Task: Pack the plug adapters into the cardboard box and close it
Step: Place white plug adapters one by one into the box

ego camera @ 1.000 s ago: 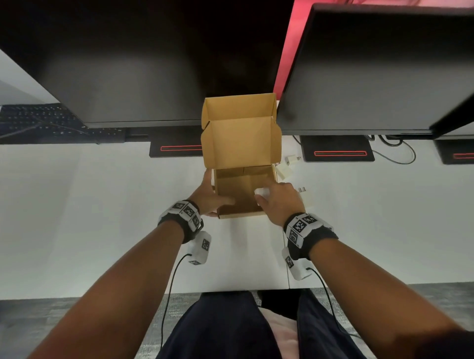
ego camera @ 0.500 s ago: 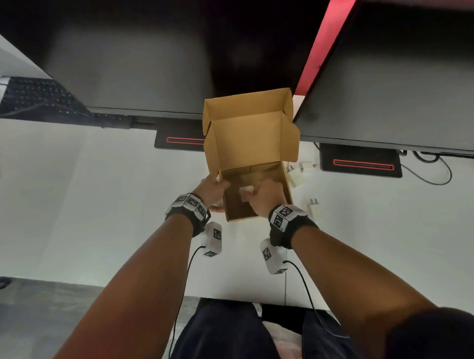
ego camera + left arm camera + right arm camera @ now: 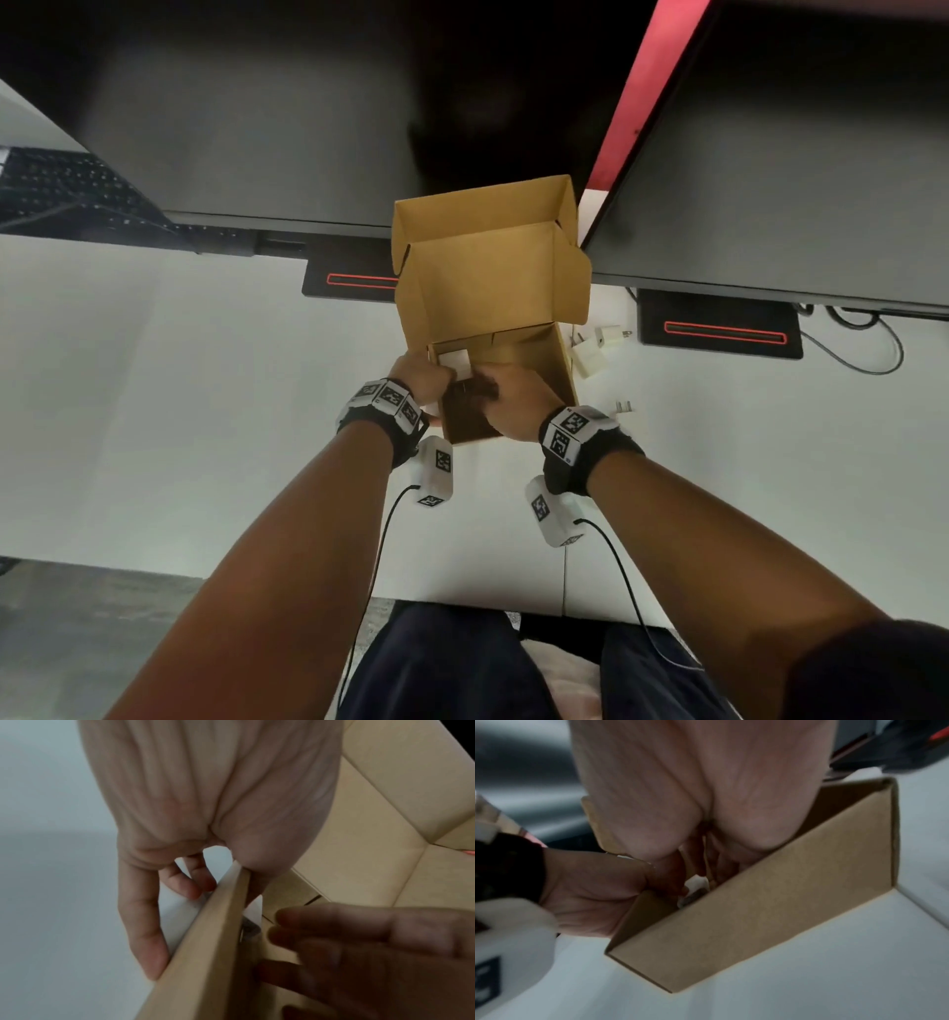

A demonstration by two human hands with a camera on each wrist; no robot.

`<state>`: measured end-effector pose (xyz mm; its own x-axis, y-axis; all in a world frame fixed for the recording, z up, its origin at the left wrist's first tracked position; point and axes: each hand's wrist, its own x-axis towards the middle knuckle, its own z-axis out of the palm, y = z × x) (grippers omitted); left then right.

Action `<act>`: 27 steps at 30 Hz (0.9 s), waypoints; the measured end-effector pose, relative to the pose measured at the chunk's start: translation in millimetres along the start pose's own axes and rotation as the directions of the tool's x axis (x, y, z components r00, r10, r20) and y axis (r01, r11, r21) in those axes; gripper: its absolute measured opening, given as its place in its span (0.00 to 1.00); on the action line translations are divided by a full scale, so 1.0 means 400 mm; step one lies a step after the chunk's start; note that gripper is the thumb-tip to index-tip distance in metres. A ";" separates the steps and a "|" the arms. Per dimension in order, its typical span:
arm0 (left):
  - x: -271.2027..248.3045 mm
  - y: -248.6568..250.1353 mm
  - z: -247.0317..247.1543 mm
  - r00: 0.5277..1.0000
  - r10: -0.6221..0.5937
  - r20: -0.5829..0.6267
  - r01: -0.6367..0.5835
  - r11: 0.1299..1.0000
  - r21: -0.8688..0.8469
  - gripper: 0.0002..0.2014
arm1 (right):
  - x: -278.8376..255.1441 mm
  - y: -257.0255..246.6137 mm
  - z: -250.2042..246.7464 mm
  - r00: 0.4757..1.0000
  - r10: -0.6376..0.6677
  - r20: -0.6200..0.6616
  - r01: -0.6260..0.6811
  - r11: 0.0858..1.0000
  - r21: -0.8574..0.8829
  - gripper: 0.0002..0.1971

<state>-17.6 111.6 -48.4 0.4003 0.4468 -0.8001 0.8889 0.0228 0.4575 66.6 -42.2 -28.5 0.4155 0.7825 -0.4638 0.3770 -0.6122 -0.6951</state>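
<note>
The left hand (image 3: pixel 423 375) grips the cardboard box (image 3: pixel 506 390) wall at frame centre while the right hand (image 3: pixel 513 398) reaches inside, setting an adapter (image 3: pixel 456 360); its grasp is hidden. Next, fetch the loose adapters (image 3: pixel 590 354) right of the box.

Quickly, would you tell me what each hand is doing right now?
Left hand: grips the cardboard box wall.
Right hand: inside the box; grip cannot be told.

The brown cardboard box (image 3: pixel 534 360) stands open on the white counter (image 3: pixel 205 411), its lid raised upright at the far side with both side flaps spread. One white plug adapter (image 3: pixel 456 358) sits inside at the far left corner. Three more white adapters lie on the counter just right of the box: two (image 3: pixel 588 357) (image 3: pixel 610 335) near its far right corner, one (image 3: pixel 624 407) nearer.
</note>
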 end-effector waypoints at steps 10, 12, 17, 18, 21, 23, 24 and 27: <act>0.019 0.007 0.002 0.998 0.053 0.015 -0.054 0.995 0.086 0.18 | -0.179 0.186 -0.133 0.820 0.146 -0.554 -0.203 0.978 -0.044 0.06; 0.032 0.002 0.001 0.998 0.054 0.018 -0.055 0.995 0.088 0.13 | -0.212 0.263 -0.132 0.812 0.331 -0.480 -0.397 0.917 -0.039 0.15; 0.067 -0.013 -0.006 0.997 0.073 0.033 -0.077 0.989 0.126 0.12 | -0.279 0.331 -0.069 0.833 0.355 -0.425 -0.414 0.909 -0.053 0.23; 0.062 -0.010 -0.008 0.997 0.074 0.030 -0.077 0.988 0.135 0.10 | -0.285 0.330 -0.061 0.822 0.348 -0.450 -0.406 0.913 -0.034 0.21; 0.043 -0.004 -0.010 0.996 0.090 0.022 -0.092 0.986 0.137 0.09 | -0.298 0.326 -0.041 0.780 0.378 -0.499 -0.419 0.908 0.033 0.19; 0.032 0.000 -0.009 0.996 0.091 0.015 -0.092 0.988 0.127 0.11 | -0.306 0.316 -0.042 0.735 0.434 -0.521 -0.442 0.889 0.117 0.18; 0.027 0.002 -0.008 0.996 0.092 0.011 -0.093 0.988 0.124 0.11 | -0.309 0.307 -0.044 0.706 0.455 -0.543 -0.441 0.882 0.165 0.18; 0.015 0.006 -0.007 0.994 0.109 -0.001 -0.108 0.987 0.120 0.12 | -0.312 0.244 -0.060 0.600 0.411 -0.686 -0.298 0.911 0.285 0.17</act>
<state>-13.7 116.9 -51.3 0.4943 0.4476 -0.7452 0.8609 -0.1333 0.4910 71.4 -202.6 -25.3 0.9724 0.1399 -0.1868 -0.0160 -0.7584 -0.6516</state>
